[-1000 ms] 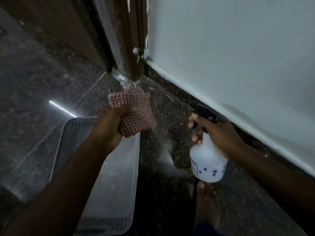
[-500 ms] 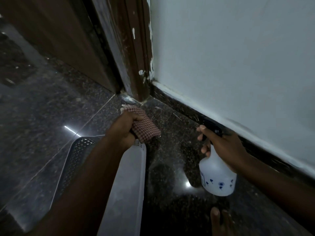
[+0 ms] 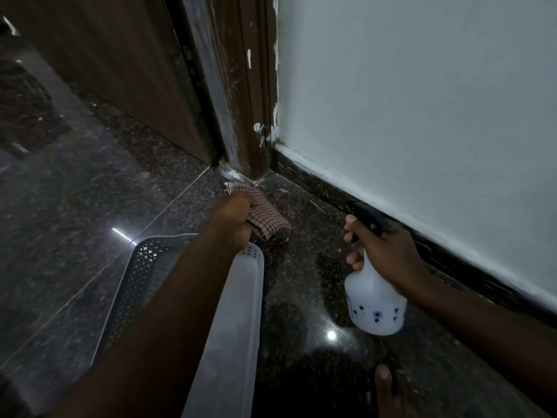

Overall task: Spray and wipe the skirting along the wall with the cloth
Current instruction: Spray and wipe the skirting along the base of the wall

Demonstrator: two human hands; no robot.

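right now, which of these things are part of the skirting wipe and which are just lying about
In the job:
checked cloth, gripped by the left hand
spray bottle, held by the right hand
dark skirting along the wall

Just lying about:
white perforated basket
brown door frame

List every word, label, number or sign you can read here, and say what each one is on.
Nothing in this view can be read as text.
Spray bottle: only small blue flower prints. A strip at its left edge may be a label, but it is too blurred to read.
Cloth: a red and white check pattern, with no writing.
Basket: a pattern of holes, with no writing visible.
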